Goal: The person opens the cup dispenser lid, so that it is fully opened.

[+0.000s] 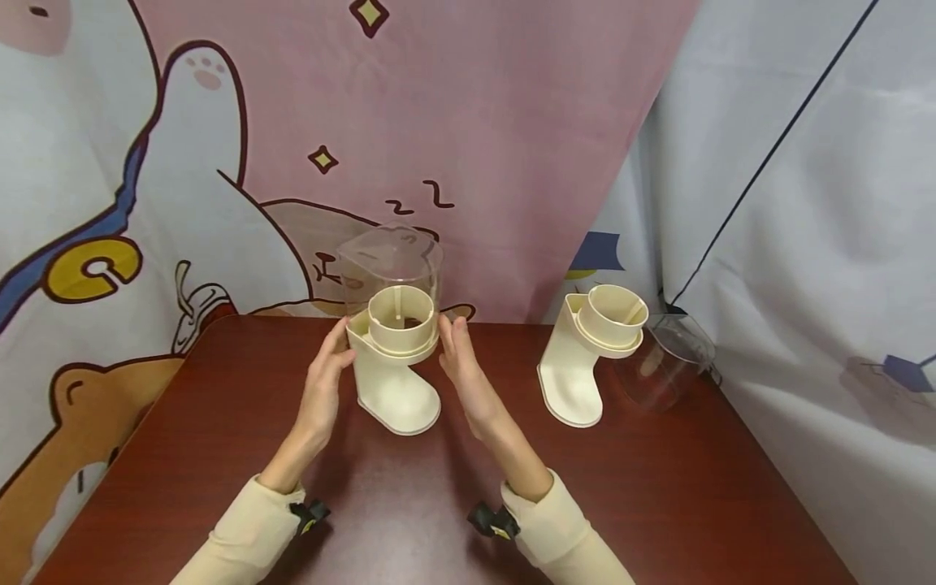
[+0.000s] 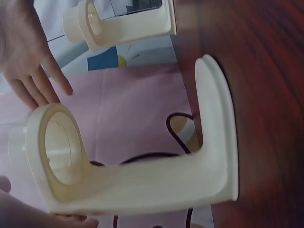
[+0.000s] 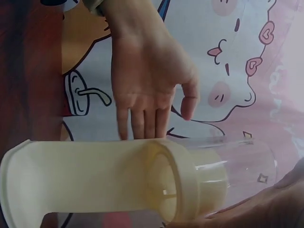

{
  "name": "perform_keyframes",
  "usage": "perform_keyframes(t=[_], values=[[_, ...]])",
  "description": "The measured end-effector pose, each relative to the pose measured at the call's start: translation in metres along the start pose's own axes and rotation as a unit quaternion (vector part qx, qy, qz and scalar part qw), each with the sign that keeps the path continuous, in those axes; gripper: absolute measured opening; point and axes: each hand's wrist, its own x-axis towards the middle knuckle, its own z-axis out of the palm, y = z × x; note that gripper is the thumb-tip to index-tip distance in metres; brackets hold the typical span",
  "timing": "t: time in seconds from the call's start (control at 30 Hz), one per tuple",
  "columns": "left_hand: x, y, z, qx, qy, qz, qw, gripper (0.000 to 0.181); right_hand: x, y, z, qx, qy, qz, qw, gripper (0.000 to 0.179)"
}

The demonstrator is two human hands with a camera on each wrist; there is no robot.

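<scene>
A cream L-shaped stand (image 1: pixel 398 398) with a round collar stands upright on the table, its foot toward me. A clear plastic container (image 3: pixel 254 164) sits around the collar at the stand's top. My left hand (image 1: pixel 322 390) is at the stand's left side, its straight fingertips against the upright near the collar, as the right wrist view shows. On the other side, my right hand (image 1: pixel 471 382) has its extended fingers beside the collar and the container. Part of each hand shows at the edge of its own wrist view.
A second cream stand (image 1: pixel 574 382) with a collar stands to the right on the dark red-brown table (image 1: pixel 409 520). Behind it, a second clear container (image 1: pixel 669 366) leans near the table's right edge. A printed cartoon curtain (image 1: pixel 504 162) hangs along the back and sides.
</scene>
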Motion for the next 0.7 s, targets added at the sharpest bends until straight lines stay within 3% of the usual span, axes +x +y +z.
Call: perform_keyframes(t=[0.13, 0.23, 0.7], values=[[-0.003, -0.001, 0.006, -0.016, 0.106, 0.02, 0.994, 0.045, 0.004, 0.005, -0.003, -0.004, -0.01, -0.001, 0.9999, 0.091], [-0.005, -0.002, 0.01, -0.028, 0.152, 0.036, 0.9874, 0.036, 0.007, 0.008, -0.003, -0.007, -0.003, -0.004, 1.0, 0.091], [-0.008, -0.005, 0.015, -0.022, 0.157, 0.053, 0.986, 0.03, 0.009, 0.011, 0.001, -0.036, 0.019, -0.003, 0.9992, 0.08]])
